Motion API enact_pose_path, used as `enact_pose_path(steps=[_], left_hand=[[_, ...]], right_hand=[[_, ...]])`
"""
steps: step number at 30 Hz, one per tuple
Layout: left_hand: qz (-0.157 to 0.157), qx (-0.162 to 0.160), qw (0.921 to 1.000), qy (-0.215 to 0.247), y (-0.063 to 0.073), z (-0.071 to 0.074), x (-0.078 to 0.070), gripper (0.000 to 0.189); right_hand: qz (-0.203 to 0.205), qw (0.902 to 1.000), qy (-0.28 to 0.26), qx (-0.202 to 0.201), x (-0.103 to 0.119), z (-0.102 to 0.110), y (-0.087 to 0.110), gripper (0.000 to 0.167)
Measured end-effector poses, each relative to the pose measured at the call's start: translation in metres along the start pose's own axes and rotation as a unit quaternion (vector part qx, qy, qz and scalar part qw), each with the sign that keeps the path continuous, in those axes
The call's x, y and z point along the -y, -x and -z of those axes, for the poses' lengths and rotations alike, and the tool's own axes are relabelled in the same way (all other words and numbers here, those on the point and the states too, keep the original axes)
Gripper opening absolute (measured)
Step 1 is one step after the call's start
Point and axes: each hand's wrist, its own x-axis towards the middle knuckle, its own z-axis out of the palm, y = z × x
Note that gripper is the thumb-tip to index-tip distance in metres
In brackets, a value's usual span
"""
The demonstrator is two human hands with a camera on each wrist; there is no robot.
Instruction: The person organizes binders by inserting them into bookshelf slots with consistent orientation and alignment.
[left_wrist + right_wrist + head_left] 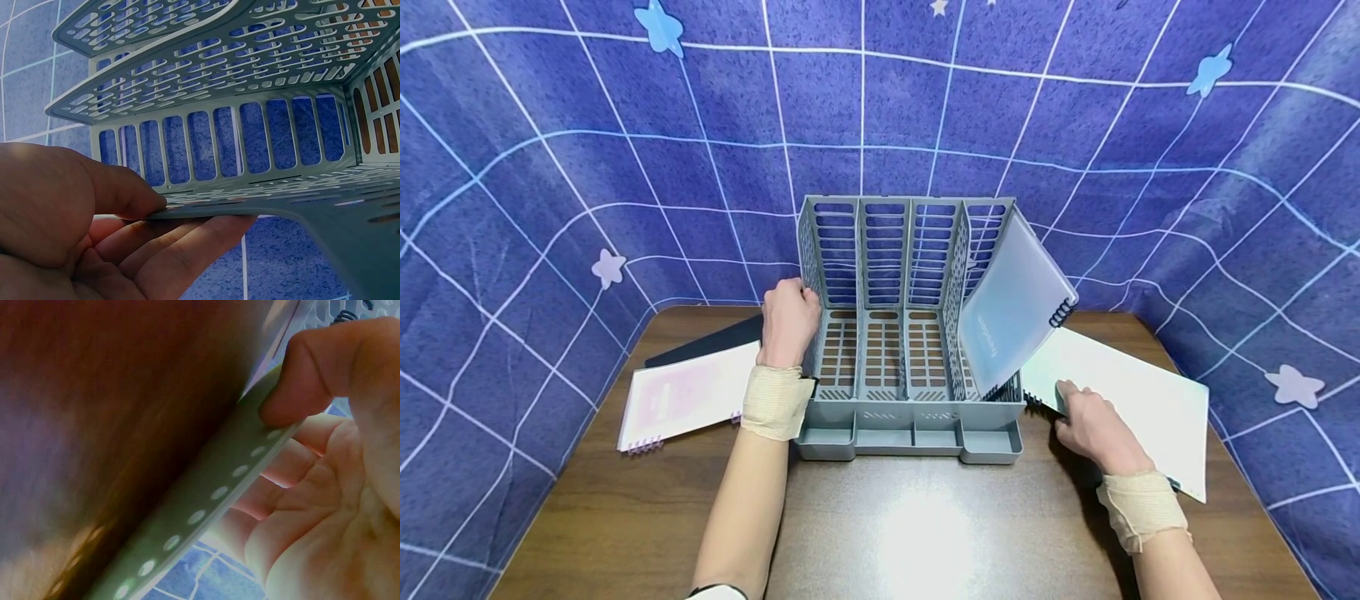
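While I have the left hand [790, 321] up at the rack's left wall, I watch its thumb press the top of that edge and its fingers curl beneath it, a firm grip by the wrist view. And over on the right, the right hand [1093, 425] is pinching too! I see its thumb on one side and its fingers on the other of a grey-green piece [219, 462] with a row of round holes, down at the near edge of a pale notebook [1127, 408] lying on the right of the surface [625, 517]; what that piece belongs to, I can't tell.

Centre stage, the grey rack [910, 412] stands with four tall bays, and small trays line its near side. Into the rightmost bay I've got a translucent-covered notebook [1011, 308], tilted rather than upright, its black coil showing at the right corner. Out left, a pink-and-white notebook [692, 396] lies on the surface with its pink coil toward me, and just beyond it a dark folder-like item [711, 342] pokes out. Behind everything, I see a blue cloth [722, 108] with pale grid lines and stars.
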Motion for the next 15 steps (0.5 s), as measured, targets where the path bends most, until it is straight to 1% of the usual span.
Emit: enact_pose_path(steps=[4, 8, 10, 13, 15], left_hand=[[-0.004, -0.002, 1.0000, -0.003, -0.0007, -0.0005, 0.0004, 0.025], [-0.004, -0.003, 1.0000, -0.001, -0.0005, -0.0009, 0.0007, 0.024], [-0.005, -0.003, 1.0000, 0.000, -0.0003, -0.0008, 0.0007, 0.024], [-0.006, -0.003, 1.0000, 0.003, -0.0001, -0.0004, 0.0006, 0.025], [-0.006, -0.003, 1.0000, 0.005, 0.0001, 0.0001, 0.0002, 0.025]], right_hand=[[-0.002, 1.0000, -0.002, 0.000, 0.0013, 0.0011, 0.0004, 0.035], [-0.011, 0.9998, 0.000, 0.014, 0.0011, 0.0008, -0.0001, 0.040], [-0.013, 0.9998, -0.001, 0.015, 0.0007, 0.0004, -0.0003, 0.040], [-0.014, 0.9999, -0.006, 0.004, 0.0002, -0.0001, 0.0000, 0.035], [-0.011, 0.9999, -0.010, -0.005, -0.0001, 0.0001, -0.0001, 0.028]])
